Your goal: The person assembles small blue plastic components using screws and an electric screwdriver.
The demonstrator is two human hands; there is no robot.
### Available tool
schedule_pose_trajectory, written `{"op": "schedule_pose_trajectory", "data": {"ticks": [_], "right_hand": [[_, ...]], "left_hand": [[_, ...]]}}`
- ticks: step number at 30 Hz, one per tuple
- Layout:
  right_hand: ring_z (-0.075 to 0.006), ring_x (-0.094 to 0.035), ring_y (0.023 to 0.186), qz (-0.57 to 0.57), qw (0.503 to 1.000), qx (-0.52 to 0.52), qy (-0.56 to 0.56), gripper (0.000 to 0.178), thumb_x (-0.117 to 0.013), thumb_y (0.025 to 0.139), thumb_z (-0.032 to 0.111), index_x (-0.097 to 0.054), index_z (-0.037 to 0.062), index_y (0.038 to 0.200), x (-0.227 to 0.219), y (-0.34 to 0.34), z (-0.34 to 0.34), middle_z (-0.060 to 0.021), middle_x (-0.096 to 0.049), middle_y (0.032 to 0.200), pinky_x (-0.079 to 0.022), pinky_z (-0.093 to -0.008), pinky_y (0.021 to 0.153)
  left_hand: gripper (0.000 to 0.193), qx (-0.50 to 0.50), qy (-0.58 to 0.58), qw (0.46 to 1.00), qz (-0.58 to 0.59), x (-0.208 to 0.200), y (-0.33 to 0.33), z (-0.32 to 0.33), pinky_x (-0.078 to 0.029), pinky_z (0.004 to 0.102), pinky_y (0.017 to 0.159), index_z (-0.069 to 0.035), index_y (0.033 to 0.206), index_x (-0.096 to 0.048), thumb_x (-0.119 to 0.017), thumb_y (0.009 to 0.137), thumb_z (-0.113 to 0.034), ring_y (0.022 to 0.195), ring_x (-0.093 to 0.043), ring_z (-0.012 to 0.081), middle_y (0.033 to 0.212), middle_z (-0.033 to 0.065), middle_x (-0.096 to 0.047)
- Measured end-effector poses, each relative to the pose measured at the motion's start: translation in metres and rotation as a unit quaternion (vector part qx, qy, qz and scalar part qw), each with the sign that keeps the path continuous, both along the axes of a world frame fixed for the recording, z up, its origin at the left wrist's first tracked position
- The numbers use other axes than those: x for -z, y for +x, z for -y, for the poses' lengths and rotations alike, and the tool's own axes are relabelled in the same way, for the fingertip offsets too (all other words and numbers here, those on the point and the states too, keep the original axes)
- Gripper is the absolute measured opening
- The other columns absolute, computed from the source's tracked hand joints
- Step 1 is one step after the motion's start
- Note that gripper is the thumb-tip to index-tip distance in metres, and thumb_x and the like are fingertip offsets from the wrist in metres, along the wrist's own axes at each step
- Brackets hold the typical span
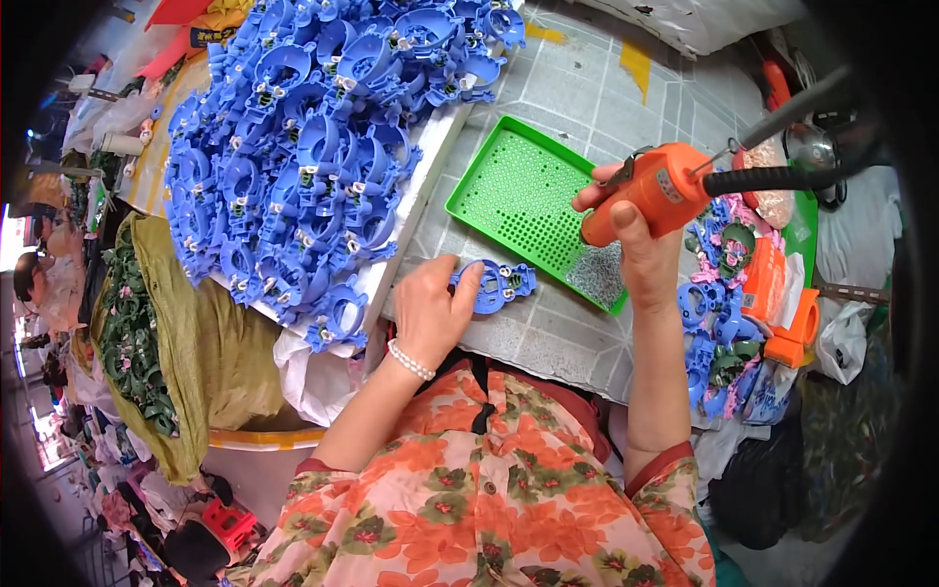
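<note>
My left hand (430, 305) rests at the table's near edge, its thumb and fingers closed on the left end of a blue plastic toy part (505, 286) lying flat. My right hand (641, 249) grips an orange electric screwdriver (665, 191), a black cable running off to the right from its back end. The tool is held above a shallow green perforated tray (509, 181). Small silvery screws (599, 274) lie heaped in the tray's near right corner. The screwdriver's tip is hidden from sight.
A big pile of similar blue parts (313, 147) fills a white-edged board at left. Below it stands a sack (137, 333) of dark green parts. Right of my right arm lie mixed blue, pink and green pieces (719, 323) and orange boxes (792, 328). A spring-like hanger (797, 108) holds the tool.
</note>
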State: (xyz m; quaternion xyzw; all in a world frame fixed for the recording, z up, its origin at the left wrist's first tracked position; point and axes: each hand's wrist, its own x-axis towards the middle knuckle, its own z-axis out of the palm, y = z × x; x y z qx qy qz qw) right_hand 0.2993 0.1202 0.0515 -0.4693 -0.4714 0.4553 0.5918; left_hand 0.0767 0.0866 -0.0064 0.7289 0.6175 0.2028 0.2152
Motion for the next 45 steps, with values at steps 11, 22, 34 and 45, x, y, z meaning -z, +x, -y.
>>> {"op": "schedule_pose_trajectory", "data": {"ticks": [11,22,34,45], "right_hand": [[-0.0171,-0.058,0.067,-0.042,0.999,-0.017,0.009,0.073,-0.064,0.073,0.062,-0.053,-0.0030,0.104,0.012,-0.006,-0.018,-0.0061,-0.057,0.075,-0.049,-0.0356,0.077],[-0.0174,-0.055,0.060,-0.055,0.997,0.000,0.051,0.095,-0.049,0.062,0.086,-0.054,-0.0013,0.098,0.035,-0.017,-0.033,-0.0044,-0.055,0.070,-0.049,-0.0356,0.072],[-0.0177,-0.053,0.057,-0.079,0.995,-0.005,0.066,0.090,-0.049,0.064,0.084,-0.054,0.0002,0.097,0.044,-0.023,-0.036,-0.0044,-0.054,0.069,-0.046,-0.0340,0.067],[-0.0177,-0.052,0.056,-0.071,0.995,-0.001,0.066,0.088,-0.049,0.066,0.084,-0.054,0.0009,0.095,0.047,-0.022,-0.039,-0.0042,-0.053,0.068,-0.046,-0.0346,0.066]], "left_hand": [[0.061,0.214,0.073,0.972,0.071,0.007,-0.002,-0.005,-0.044,0.0417,0.085,0.001,0.118,-0.051,-0.074,0.065,-0.018,0.097,-0.053,0.0342,0.111,0.0178,-0.053],[0.053,0.156,0.096,0.979,0.085,0.002,0.002,-0.006,-0.047,0.0395,0.081,0.002,0.114,-0.053,-0.071,0.068,-0.018,0.093,-0.054,0.0331,0.109,0.0171,-0.054],[0.058,0.164,0.103,0.977,0.086,0.009,-0.005,-0.007,-0.047,0.0385,0.081,0.004,0.116,-0.052,-0.073,0.069,-0.023,0.093,-0.056,0.0323,0.109,0.0180,-0.055],[0.057,0.149,0.112,0.977,0.106,0.013,-0.005,-0.008,-0.048,0.0389,0.081,0.004,0.113,-0.054,-0.074,0.067,-0.021,0.092,-0.056,0.0330,0.107,0.0175,-0.057]]}}
